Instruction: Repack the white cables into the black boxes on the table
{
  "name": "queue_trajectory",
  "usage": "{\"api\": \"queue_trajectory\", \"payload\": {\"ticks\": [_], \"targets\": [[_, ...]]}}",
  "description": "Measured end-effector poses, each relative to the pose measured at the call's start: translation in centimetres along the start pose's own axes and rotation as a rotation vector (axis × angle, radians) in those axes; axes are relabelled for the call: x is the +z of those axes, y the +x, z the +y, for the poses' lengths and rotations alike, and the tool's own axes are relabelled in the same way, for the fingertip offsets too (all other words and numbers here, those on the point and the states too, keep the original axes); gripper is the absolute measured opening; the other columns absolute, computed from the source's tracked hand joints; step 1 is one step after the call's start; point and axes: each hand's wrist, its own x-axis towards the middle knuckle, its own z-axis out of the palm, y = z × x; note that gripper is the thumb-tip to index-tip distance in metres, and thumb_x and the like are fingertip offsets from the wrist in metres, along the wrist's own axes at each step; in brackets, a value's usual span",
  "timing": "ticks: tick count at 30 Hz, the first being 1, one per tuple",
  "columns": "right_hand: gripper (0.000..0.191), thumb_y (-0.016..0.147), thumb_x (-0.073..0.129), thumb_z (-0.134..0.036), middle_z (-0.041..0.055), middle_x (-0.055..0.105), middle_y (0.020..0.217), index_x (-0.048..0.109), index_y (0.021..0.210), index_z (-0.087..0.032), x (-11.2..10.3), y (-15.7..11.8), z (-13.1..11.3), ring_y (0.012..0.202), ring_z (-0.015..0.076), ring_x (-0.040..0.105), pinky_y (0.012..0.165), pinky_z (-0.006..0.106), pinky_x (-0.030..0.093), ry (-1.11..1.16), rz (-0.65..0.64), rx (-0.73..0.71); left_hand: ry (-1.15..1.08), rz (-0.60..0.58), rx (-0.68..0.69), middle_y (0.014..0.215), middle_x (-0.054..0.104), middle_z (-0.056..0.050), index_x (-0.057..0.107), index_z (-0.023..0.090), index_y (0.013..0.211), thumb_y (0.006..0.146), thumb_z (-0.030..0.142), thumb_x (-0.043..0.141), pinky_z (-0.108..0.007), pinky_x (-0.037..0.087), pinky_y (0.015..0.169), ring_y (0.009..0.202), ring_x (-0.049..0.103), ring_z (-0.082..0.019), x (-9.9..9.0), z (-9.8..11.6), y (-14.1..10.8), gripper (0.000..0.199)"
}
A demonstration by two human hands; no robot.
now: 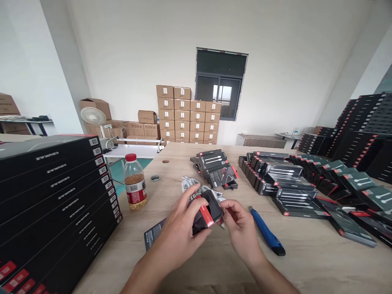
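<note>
My left hand (pixel 183 220) is wrapped round a small black-and-red packaging box (pixel 209 214), tilted above the wooden table. A dark inner tray (pixel 213 204) shows at the box's right end. At that end, my right hand (pixel 240 228) has thumb and forefinger pinched together against the tray's edge; what lies between them is hidden. White cables (pixel 188 182) lie coiled just behind the hands, partly covered by them. Under my left forearm rests a flat dark printed box (pixel 150 236). To the right of my right hand lies a blue utility knife (pixel 266 230).
Tall black boxes (pixel 76 192) are stacked at left, beside a red-capped bottle (pixel 135 183). A loose pile of cable boxes (pixel 214 165) stands behind the cables. Rows of packed boxes (pixel 275 175) fill the right side. Brown cartons (pixel 182 114) are stacked by the wall.
</note>
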Motion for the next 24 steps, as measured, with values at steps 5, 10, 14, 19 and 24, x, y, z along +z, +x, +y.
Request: {"api": "queue_trajectory", "payload": {"ticks": [5, 10, 14, 19, 24], "targets": [[0.020, 0.084, 0.072, -0.040, 0.0000, 0.066, 0.072, 0.066, 0.088, -0.021, 0.10, 0.05, -0.15, 0.056, 0.0131, 0.061, 0.056, 0.025, 0.053, 0.044, 0.005, 0.036, 0.005, 0.002, 0.050, 0.154, 0.038, -0.006, 0.049, 0.029, 0.113, 0.085, 0.016, 0.057, -0.040, 0.046, 0.105, 0.140, 0.043, -0.026, 0.27, 0.10, 0.00, 0.032], [0.021, 0.085, 0.071, -0.041, 0.0002, 0.066, 0.072, 0.068, 0.090, -0.021, 0.16, -0.05, -0.08, 0.057, 0.0130, 0.062, 0.057, 0.025, 0.053, 0.012, 0.016, 0.038, 0.017, 0.025, -0.026, 0.137, 0.056, -0.009, 0.039, 0.028, 0.129, 0.081, 0.020, 0.061, -0.041, 0.052, 0.093, 0.121, 0.059, -0.027, 0.19, -0.02, 0.14, 0.054], [0.022, 0.085, 0.071, -0.041, 0.0015, 0.068, 0.076, 0.070, 0.093, -0.021, 0.21, -0.21, 0.10, 0.059, 0.0134, 0.062, 0.058, 0.026, 0.054, 0.007, 0.024, 0.043, 0.020, 0.005, -0.117, 0.120, 0.064, -0.007, 0.038, 0.027, 0.131, 0.081, 0.027, 0.063, -0.041, 0.054, 0.085, 0.106, 0.065, -0.027, 0.28, 0.00, 0.07, 0.056], [0.024, 0.084, 0.073, -0.042, 0.0009, 0.067, 0.074, 0.071, 0.094, -0.020, 0.33, -0.17, 0.02, 0.059, 0.0126, 0.059, 0.059, 0.026, 0.052, 0.064, 0.017, 0.086, 0.020, 0.094, -0.057, 0.123, 0.061, -0.006, 0.039, 0.029, 0.133, 0.078, 0.019, 0.062, -0.040, 0.051, 0.090, 0.110, 0.062, -0.025, 0.47, 0.15, 0.15, 0.060], [0.027, 0.082, 0.076, -0.041, 0.0003, 0.068, 0.074, 0.071, 0.101, -0.022, 0.43, 0.07, -0.52, 0.065, 0.0138, 0.061, 0.064, 0.028, 0.052, 0.212, -0.071, 0.201, 0.032, 0.171, -0.024, 0.128, 0.058, -0.007, 0.037, 0.028, 0.134, 0.077, 0.018, 0.063, -0.043, 0.048, 0.096, 0.117, 0.058, -0.026, 0.61, 0.14, 0.39, 0.063]]}}
